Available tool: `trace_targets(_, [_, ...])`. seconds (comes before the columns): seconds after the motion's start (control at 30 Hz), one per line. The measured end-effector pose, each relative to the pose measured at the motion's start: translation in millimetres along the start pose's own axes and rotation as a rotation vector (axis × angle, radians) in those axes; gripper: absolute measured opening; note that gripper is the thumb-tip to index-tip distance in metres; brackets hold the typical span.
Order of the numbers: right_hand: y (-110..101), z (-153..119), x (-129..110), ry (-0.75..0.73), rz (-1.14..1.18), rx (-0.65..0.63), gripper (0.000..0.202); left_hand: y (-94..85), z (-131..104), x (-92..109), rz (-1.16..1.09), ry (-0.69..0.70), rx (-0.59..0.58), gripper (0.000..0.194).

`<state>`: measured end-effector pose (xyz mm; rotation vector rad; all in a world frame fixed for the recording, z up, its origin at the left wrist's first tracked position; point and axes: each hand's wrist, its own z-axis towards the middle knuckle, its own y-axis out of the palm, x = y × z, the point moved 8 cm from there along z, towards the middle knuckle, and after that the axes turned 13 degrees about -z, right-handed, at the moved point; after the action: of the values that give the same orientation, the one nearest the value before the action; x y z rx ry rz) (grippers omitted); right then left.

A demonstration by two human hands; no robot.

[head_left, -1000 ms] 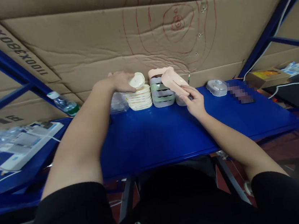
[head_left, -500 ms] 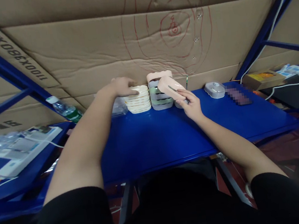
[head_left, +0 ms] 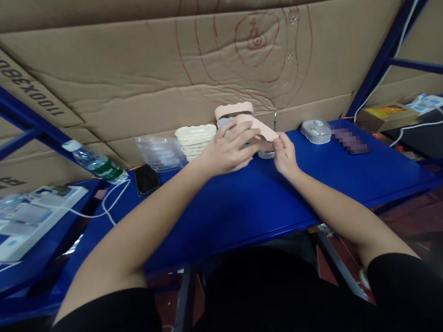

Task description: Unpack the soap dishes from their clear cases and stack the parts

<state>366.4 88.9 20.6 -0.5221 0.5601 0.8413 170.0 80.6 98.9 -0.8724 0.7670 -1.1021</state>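
Observation:
A pale pink, elongated plastic shell (head_left: 260,126) is held up at a tilt above the back of the blue table. My right hand (head_left: 285,154) pinches its lower right end between thumb and fingers. Around its left side lies my left hand (head_left: 230,147), some fingers across the shell and others reaching under it; whether a smaller piece is between them is hidden. Just behind stands a stack of similar shells, with a pink one (head_left: 234,109) on top. Left of that is a stack of cream scalloped pieces (head_left: 195,134), partly covered by my left hand.
Clear plastic trays (head_left: 160,153), a black phone (head_left: 147,179), a white cable (head_left: 105,204) and a water bottle (head_left: 98,162) are at the left. On the right sit a translucent case (head_left: 316,132) and a blurred-out flat item (head_left: 351,140). Cardboard (head_left: 132,64) walls off the back.
My left hand has come away from the cream stack and moved right, onto the pink shell. My right hand still holds the shell, whose tilt has shifted slightly.

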Motion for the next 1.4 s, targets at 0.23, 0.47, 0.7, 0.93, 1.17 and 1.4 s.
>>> trace_targets(0.23, [-13.3,6.4,2.8,0.069,-0.004,0.088,0.085,12.6,11.7,17.4,0.061,0.036,-0.064,0.091])
trace_targets(0.47, [-10.8,13.0,2.0,0.049,0.039,0.061,0.083,-3.9,18.3,9.5,0.027,-0.098,-0.005,0.071])
trace_targets(0.7, [-18.3,51.2,26.5,0.04,0.11,-0.115,0.072,-65.5,23.9,-53.3,0.067,-0.509,0.152,0.08])
trace_targets(0.93, [-50.5,71.0,72.2,0.008,-0.104,-0.157,0.061,-71.4,35.3,-126.4,-0.113,-0.623,0.207,0.082])
trace_targets(1.17, [-31.1,41.7,99.7,-0.072,-0.288,-0.304,0.06,-50.5,50.0,-147.3,-0.224,-0.591,0.13,0.047])
trace_targets(1.4, [-4.5,33.1,95.5,-0.157,-0.327,-0.376,0.052,-36.8,42.4,-166.9,-0.326,-0.71,0.053,0.05])
